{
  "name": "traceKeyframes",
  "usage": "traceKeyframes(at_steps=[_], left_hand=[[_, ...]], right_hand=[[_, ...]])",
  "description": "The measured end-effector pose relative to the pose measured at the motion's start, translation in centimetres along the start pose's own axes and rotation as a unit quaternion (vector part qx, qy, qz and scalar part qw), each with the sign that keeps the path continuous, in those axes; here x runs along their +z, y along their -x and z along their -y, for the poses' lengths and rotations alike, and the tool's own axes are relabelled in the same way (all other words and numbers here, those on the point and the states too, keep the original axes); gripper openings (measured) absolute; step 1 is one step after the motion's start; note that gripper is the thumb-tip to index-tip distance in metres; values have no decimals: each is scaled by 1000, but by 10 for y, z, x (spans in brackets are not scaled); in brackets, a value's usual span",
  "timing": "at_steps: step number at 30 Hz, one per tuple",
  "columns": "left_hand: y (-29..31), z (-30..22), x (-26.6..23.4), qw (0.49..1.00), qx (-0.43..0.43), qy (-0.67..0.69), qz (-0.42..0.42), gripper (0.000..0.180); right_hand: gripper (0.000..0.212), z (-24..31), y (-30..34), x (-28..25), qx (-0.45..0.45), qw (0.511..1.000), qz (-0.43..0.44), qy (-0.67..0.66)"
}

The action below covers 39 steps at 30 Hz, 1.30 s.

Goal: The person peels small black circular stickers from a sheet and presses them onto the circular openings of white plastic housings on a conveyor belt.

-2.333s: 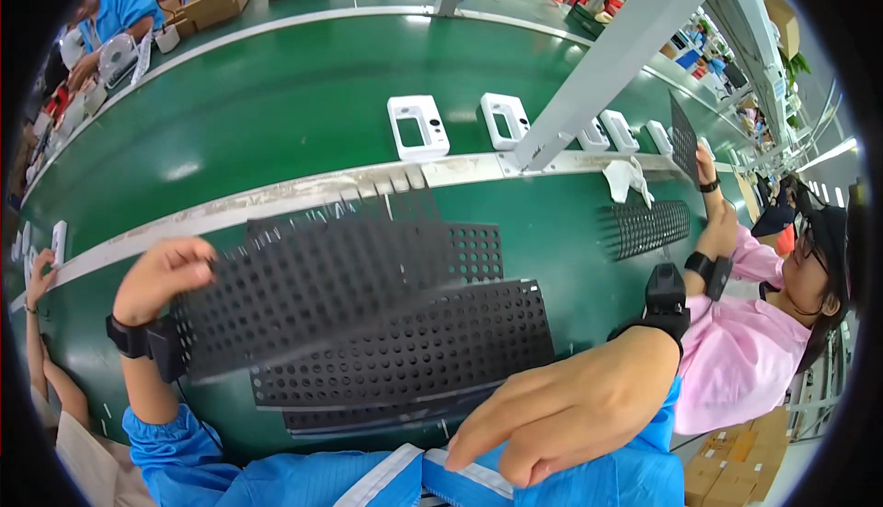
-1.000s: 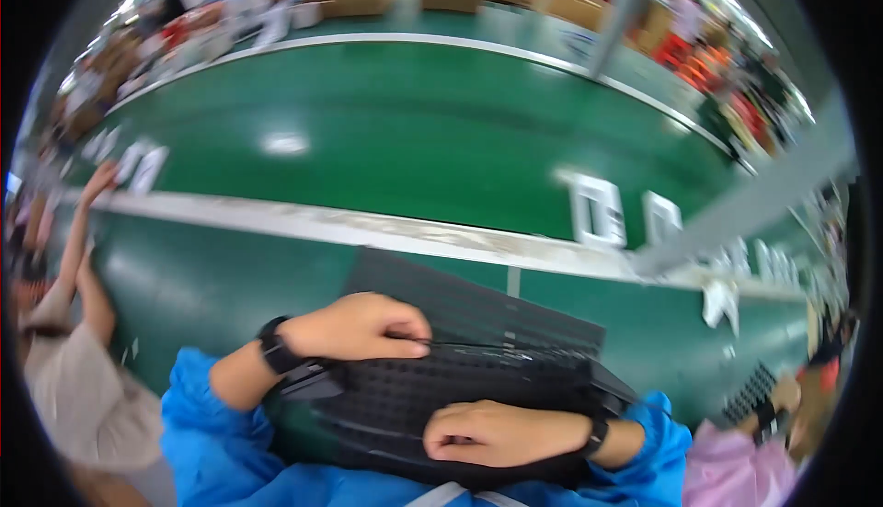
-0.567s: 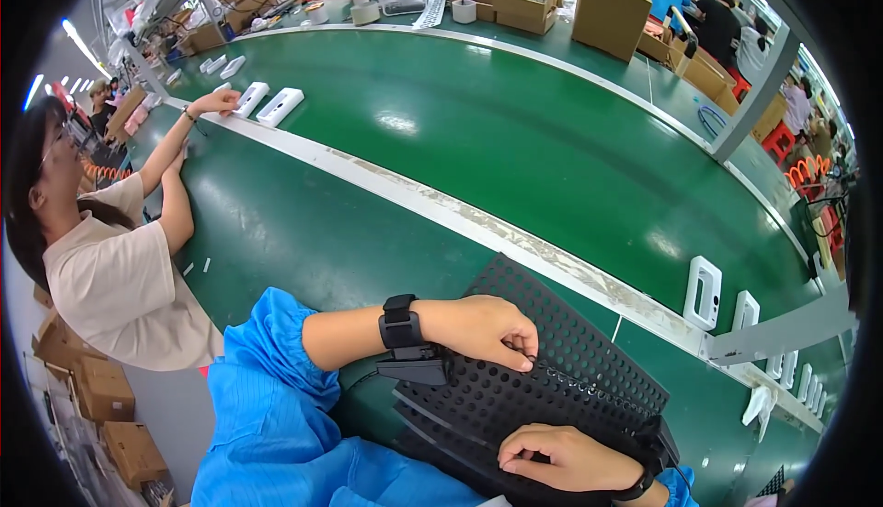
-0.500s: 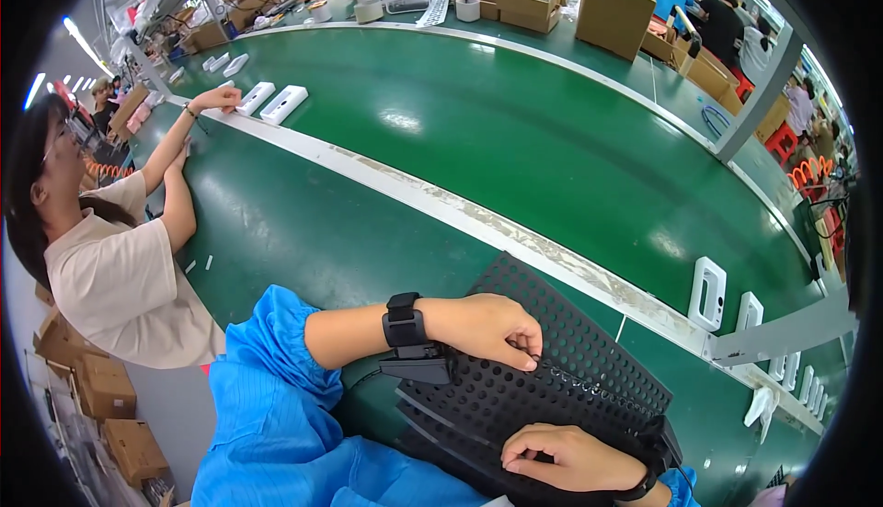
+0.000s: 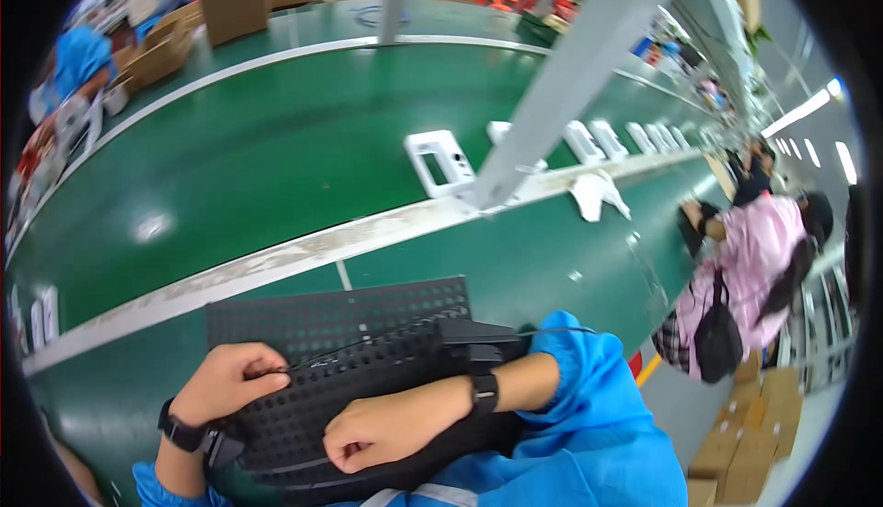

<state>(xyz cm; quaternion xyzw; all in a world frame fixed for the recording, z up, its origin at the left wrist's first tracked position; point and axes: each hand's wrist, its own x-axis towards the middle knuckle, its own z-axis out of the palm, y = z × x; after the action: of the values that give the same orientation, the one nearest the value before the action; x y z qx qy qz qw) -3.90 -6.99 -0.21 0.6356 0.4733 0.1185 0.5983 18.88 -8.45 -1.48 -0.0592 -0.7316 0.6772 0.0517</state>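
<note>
At near left, the left hand [image 5: 225, 386] is placed at the left end of a black perforated rectangular sheet [image 5: 354, 374], whose far edge is pinched by its fingers. The sheet is laid on the near side of the green bench [image 5: 515, 268], a flat black perforated panel [image 5: 331, 309] being seen just beyond. The right hand [image 5: 395, 426] is rested over the sheet, fingers curled; whether anything is gripped cannot be told. Farther right, a white rectangular frame [image 5: 424, 163] and crumpled white cloth [image 5: 593, 196] are seen.

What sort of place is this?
Likely a factory assembly floor: similar white parts sit along a long green work surface, a co-worker in pink is beside it, and cardboard boxes are stacked at right.
</note>
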Motion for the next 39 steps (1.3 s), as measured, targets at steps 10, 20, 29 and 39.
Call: traceKeyframes(at_steps=[10,20,29,39], left_hand=[[-20,4,9,997,-42,49,-49,11],[-23,7,12,995,-49,50,-66,11],[-22,9,12,994,-51,64,-71,11],[-24,8,13,996,-47,46,-67,10]], right_hand=[[13,-5,11,-10,-48,998,-7,26],[20,-28,4,-10,-63,997,-13,32],[18,-32,0,-11,-75,996,1,49],[18,-30,4,-10,-62,997,-4,42]])
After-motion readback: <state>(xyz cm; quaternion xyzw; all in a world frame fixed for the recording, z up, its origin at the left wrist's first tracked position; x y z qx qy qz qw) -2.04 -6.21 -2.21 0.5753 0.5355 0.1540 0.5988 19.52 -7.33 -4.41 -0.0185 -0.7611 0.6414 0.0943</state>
